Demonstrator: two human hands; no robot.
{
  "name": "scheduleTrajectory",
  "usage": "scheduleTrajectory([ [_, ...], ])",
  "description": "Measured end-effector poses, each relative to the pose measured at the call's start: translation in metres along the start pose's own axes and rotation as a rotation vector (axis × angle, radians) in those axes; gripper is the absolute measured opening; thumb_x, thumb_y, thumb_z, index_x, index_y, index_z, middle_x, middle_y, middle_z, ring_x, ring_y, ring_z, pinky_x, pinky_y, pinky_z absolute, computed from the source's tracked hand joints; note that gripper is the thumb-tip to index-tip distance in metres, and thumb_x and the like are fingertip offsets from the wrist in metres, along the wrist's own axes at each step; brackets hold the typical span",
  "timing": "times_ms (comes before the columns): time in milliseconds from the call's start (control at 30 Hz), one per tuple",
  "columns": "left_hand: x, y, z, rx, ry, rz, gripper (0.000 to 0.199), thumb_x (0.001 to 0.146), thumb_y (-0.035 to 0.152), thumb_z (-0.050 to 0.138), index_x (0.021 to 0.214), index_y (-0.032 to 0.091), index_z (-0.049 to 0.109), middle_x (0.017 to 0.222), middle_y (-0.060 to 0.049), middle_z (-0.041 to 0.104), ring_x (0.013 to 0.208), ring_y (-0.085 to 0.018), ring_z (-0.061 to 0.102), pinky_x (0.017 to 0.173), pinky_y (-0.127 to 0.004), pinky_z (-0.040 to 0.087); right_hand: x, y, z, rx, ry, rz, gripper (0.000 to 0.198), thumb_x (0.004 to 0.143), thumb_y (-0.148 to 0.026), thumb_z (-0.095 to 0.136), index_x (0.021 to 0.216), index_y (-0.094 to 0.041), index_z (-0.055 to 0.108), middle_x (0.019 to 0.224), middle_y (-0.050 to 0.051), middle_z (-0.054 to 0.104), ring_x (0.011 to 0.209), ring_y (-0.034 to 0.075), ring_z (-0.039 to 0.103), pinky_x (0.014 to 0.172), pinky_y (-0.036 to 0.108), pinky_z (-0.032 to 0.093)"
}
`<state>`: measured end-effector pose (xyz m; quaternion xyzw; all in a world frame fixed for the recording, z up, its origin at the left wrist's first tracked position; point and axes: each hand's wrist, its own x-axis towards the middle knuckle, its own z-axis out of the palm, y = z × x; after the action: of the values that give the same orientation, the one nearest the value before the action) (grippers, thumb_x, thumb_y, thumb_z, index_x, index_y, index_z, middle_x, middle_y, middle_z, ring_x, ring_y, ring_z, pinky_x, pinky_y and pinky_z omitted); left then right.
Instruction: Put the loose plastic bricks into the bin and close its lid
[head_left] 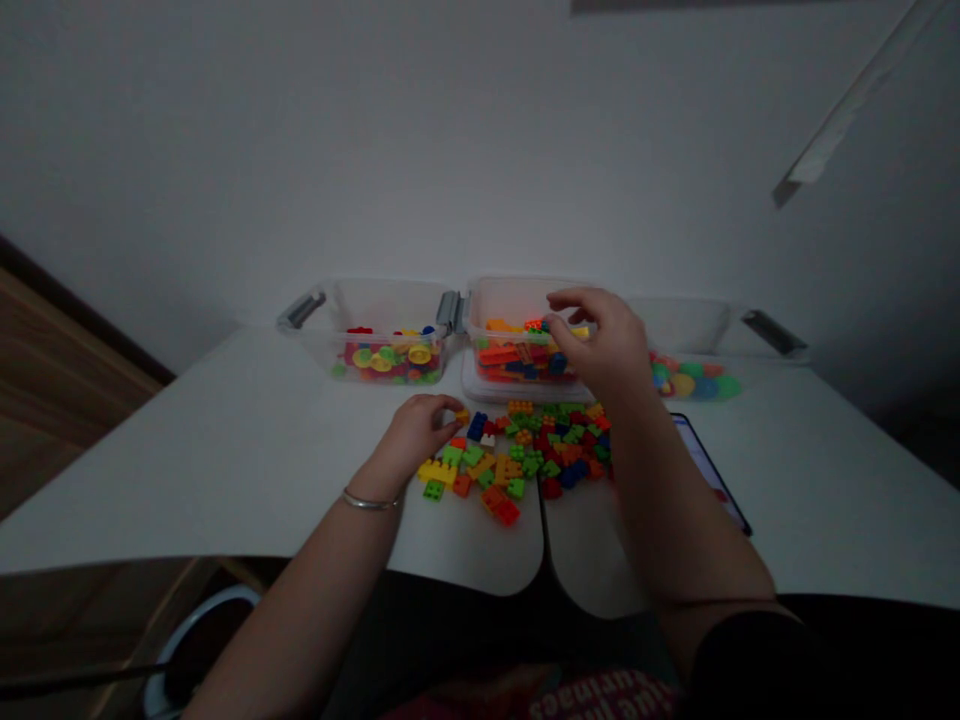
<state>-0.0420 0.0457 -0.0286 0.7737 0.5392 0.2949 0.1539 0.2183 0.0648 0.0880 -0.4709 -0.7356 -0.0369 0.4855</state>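
My left hand point(421, 432) is low over the table at the left edge of a loose pile of toy building bricks point(525, 440). Its thumb and fingers pinch a small yellow-orange building brick point(462, 415). Beside that brick lies a dark blue brick point(478, 426). My right hand point(609, 338) is raised over the right side of the middle clear plastic box point(510, 300), with thumb and fingertips apart. Nothing shows between them except bricks in the box behind. Orange, blue and yellow pieces partly fill this box; the right hand hides its right end.
A left clear box point(360, 310) holds colourful small pieces. Another clear box point(675, 325) on the right holds round coloured pieces, partly behind my right arm. A phone point(712, 470) lies on the white table point(225, 450), right of my forearm. A wall rises behind.
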Motion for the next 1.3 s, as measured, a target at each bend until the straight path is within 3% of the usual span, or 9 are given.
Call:
scheduleTrajectory([
  [233,-0.001,0.003,-0.001,-0.034,0.045,-0.039,0.015,0.078,0.032,0.069,0.089,0.022,0.072,0.087,-0.005,0.076,0.083,-0.023,0.068,0.086,-0.040,0.053,-0.013,-0.020,0.022,0.073,-0.215,-0.157,0.019,0.088,-0.024,0.063,0.104,-0.019,0.072,0.105,0.008,0.075,0.102,0.024,0.066,0.096,0.040,0.047],
  [400,-0.003,0.013,0.002,-0.490,0.134,-0.179,0.031,0.077,0.041,0.072,0.098,0.019,0.067,0.097,-0.008,0.074,0.084,-0.021,0.069,0.078,-0.035,0.056,-0.020,-0.018,0.035,0.104,-0.375,-0.161,0.017,0.087,-0.023,0.067,0.103,-0.021,0.073,0.108,0.006,0.076,0.105,0.023,0.066,0.097,0.039,0.046],
  [500,-0.002,0.021,0.000,-0.769,0.138,-0.275,0.043,0.070,0.045,0.080,0.099,0.018,0.065,0.089,-0.005,0.074,0.083,-0.019,0.070,0.079,-0.034,0.055,-0.025,-0.020,0.042,0.119,-0.446,-0.178,0.018,0.086,-0.022,0.067,0.103,-0.021,0.074,0.107,0.005,0.076,0.105,0.022,0.066,0.097,0.038,0.047],
  [633,0.000,0.026,-0.006,-0.949,0.109,-0.357,0.048,0.062,0.044,0.086,0.096,0.018,0.063,0.079,-0.001,0.074,0.074,-0.017,0.070,0.076,-0.031,0.055,-0.032,-0.025,0.050,0.099,-0.564,-0.187,0.021,0.087,-0.023,0.067,0.107,-0.021,0.074,0.109,0.006,0.075,0.105,0.022,0.066,0.095,0.038,0.047],
  [767,0.002,0.025,-0.006,-0.996,0.112,-0.358,0.049,0.060,0.043,0.088,0.095,0.018,0.063,0.080,-0.002,0.076,0.071,-0.016,0.070,0.073,-0.029,0.054,-0.037,-0.028,0.057,0.091,-0.646,-0.199,0.024,0.087,-0.025,0.069,0.110,-0.020,0.074,0.112,0.007,0.075,0.107,0.023,0.065,0.095,0.038,0.048],
  [1067,0.000,0.023,-0.005,-0.966,0.070,-0.303,0.049,0.064,0.045,0.086,0.098,0.018,0.062,0.088,-0.006,0.078,0.083,-0.021,0.074,0.081,-0.035,0.057,-0.041,-0.027,0.062,0.079,-0.628,-0.185,0.023,0.089,-0.025,0.067,0.111,-0.022,0.073,0.109,0.006,0.075,0.101,0.021,0.065,0.090,0.036,0.049],
  [1300,0.000,0.021,-0.003,-1.018,0.069,-0.326,0.050,0.063,0.044,0.087,0.098,0.018,0.063,0.083,-0.004,0.077,0.076,-0.018,0.072,0.077,-0.031,0.055,-0.040,-0.027,0.064,0.082,-0.656,-0.145,0.021,0.088,-0.028,0.070,0.108,-0.021,0.073,0.102,0.006,0.074,0.096,0.020,0.063,0.084,0.032,0.047],
])
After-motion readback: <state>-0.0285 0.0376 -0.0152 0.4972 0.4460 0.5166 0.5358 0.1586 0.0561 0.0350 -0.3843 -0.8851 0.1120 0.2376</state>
